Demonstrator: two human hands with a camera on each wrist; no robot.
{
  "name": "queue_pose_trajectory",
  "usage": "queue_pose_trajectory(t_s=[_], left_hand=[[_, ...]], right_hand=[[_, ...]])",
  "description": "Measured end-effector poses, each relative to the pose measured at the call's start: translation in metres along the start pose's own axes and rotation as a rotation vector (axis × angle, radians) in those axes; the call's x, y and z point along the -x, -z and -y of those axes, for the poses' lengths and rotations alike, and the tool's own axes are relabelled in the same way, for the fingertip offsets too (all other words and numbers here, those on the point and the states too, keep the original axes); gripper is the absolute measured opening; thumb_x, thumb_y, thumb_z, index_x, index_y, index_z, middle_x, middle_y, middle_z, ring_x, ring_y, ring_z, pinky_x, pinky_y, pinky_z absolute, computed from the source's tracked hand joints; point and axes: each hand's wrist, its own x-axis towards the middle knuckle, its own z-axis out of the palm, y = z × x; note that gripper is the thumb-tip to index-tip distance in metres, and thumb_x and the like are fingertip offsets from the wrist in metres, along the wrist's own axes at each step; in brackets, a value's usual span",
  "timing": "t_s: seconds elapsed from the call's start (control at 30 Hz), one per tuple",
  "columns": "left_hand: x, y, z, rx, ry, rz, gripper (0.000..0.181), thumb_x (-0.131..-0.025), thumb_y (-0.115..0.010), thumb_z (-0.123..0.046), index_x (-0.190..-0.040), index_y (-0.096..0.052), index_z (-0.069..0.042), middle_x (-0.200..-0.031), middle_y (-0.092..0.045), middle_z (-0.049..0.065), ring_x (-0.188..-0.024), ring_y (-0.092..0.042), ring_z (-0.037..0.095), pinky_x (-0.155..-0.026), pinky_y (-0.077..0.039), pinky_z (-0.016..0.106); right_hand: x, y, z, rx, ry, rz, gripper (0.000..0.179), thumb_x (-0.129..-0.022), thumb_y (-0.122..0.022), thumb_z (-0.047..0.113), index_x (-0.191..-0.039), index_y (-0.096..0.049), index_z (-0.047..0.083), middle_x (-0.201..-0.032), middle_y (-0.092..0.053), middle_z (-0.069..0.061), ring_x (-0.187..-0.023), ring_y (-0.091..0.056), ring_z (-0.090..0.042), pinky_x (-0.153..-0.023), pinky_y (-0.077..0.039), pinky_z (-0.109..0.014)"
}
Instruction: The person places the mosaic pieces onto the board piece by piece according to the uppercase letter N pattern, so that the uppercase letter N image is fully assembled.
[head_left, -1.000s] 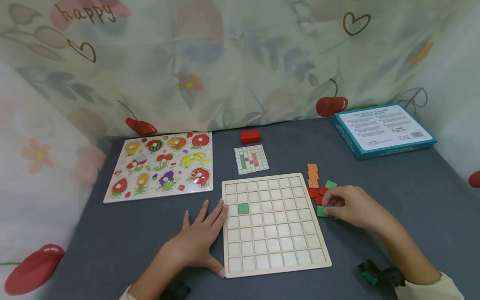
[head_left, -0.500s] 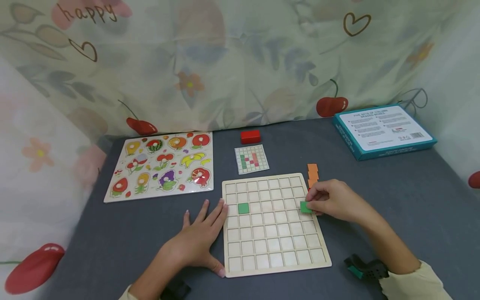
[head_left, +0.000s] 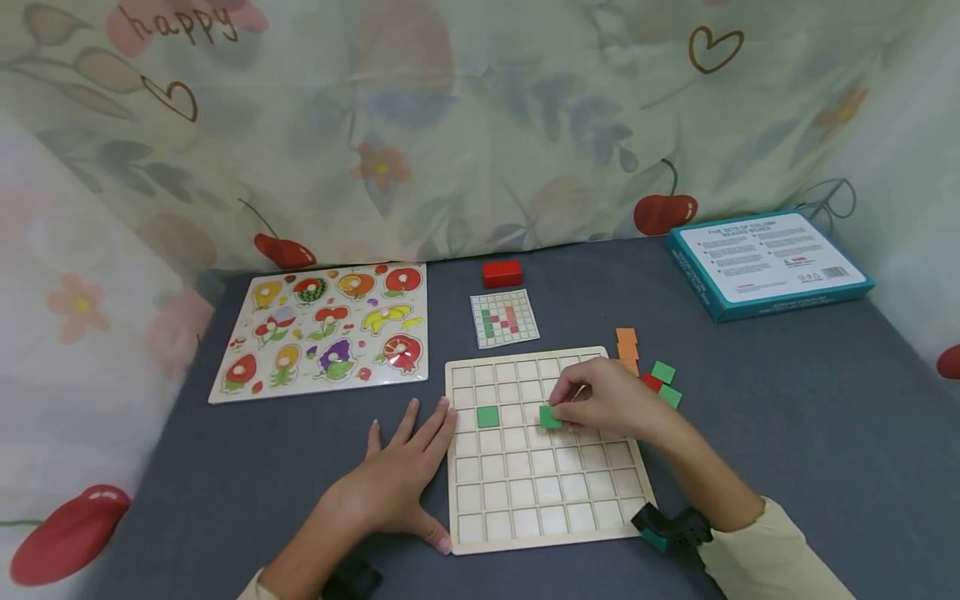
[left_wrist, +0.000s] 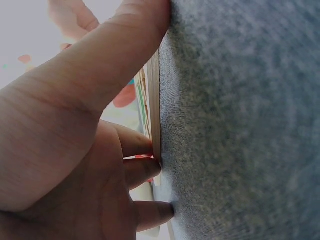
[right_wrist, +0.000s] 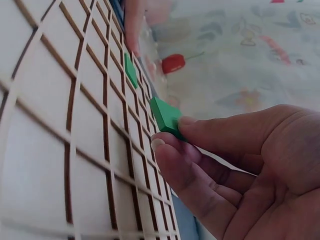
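Note:
My right hand point(head_left: 611, 398) pinches a green square tile point(head_left: 551, 417) between thumb and fingers, over the middle of the wooden grid board point(head_left: 525, 529). In the right wrist view the held green tile point(right_wrist: 166, 116) is tilted just off the board. Another green tile point(head_left: 487, 417) sits in a cell near the board's left side. My left hand point(head_left: 401, 483) lies with fingers spread, its fingertips and thumb touching the board's left edge. The left wrist view shows the left thumb point(left_wrist: 115, 50) and fingers beside the board's edge point(left_wrist: 156, 110).
Right of the board lie orange tiles point(head_left: 626, 337), green tiles point(head_left: 663, 372) and a red tile point(head_left: 651, 382), partly behind my right hand. Beyond the board are a patterned card point(head_left: 487, 333) and a red block point(head_left: 502, 274). A fruit puzzle point(head_left: 300, 340) stands left, a teal box point(head_left: 772, 258) right.
My right hand has picked up a green tile from the pile and carried it left over the board. The left hand has stayed at the board's left edge.

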Motion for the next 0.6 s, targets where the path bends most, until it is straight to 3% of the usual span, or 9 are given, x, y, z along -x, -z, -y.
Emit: queue_pose_trajectory(t_s=[0.33,0.6], left_hand=[[0.002,0.001,-0.002,-0.006,0.003,-0.006,0.144,-0.054,-0.085,-0.072,-0.163,-0.01,-0.014,-0.168,-0.002,0.004,-0.15,0.008,0.04,-0.102,-0.003,0.08],[0.002,-0.001,0.0,-0.009,-0.011,-0.023,0.145,-0.053,-0.084,-0.073,-0.163,-0.011,-0.014,-0.168,-0.003,0.005,-0.15,0.006,0.041,-0.102,-0.004,0.081]], right_hand=[[-0.021,-0.031,0.015,-0.063,0.006,0.088,0.012,-0.085,-0.077,-0.001,-0.078,-0.07,0.007,-0.072,-0.067,-0.003,-0.061,-0.066,-0.02,-0.061,-0.052,-0.031],[-0.033,-0.051,0.027,0.038,0.062,0.08,0.017,-0.082,-0.079,-0.002,-0.074,-0.069,0.01,-0.065,-0.064,0.004,-0.057,-0.061,-0.012,-0.057,-0.049,-0.028]])
